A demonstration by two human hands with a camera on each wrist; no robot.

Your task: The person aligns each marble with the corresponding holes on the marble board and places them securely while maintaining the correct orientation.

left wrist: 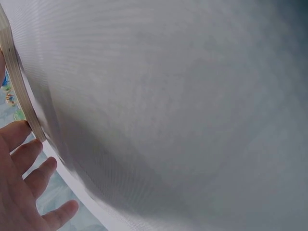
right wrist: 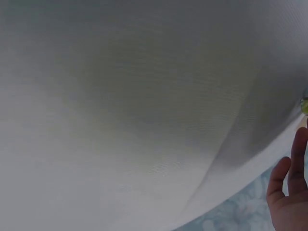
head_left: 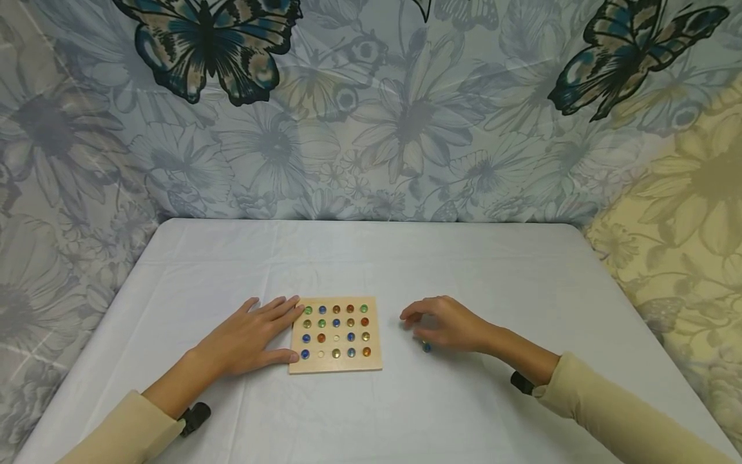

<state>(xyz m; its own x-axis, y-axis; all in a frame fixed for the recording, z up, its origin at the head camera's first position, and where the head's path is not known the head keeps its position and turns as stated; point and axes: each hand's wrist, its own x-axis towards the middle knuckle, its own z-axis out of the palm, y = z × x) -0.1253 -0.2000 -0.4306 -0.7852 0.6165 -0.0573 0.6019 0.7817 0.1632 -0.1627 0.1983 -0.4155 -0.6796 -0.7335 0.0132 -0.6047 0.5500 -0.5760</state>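
Note:
A square wooden board [head_left: 342,367] lies on the white cloth, its rows of hollows filled with blue, green, orange and yellowish glass marbles. Two hollows in the lower rows look pale. My left hand [head_left: 255,338] rests against the board's left side, fingers spread, with fingertips on the upper left corner and the thumb at the lower left edge. To the right of the board, my right hand [head_left: 449,325] hovers low with loosely bent fingers, thumb apart from them. Just below that thumb is a bluish marble [head_left: 426,347] on the cloth. A yellow-green marble [right wrist: 304,106] shows beyond the right fingers in the right wrist view.
The table [head_left: 464,264] is covered with a white cloth and has rounded far corners. Behind it hangs a curtain [head_left: 371,129] printed with flowers and butterflies. Dark wrist cameras [head_left: 196,417] stick out below both sleeves.

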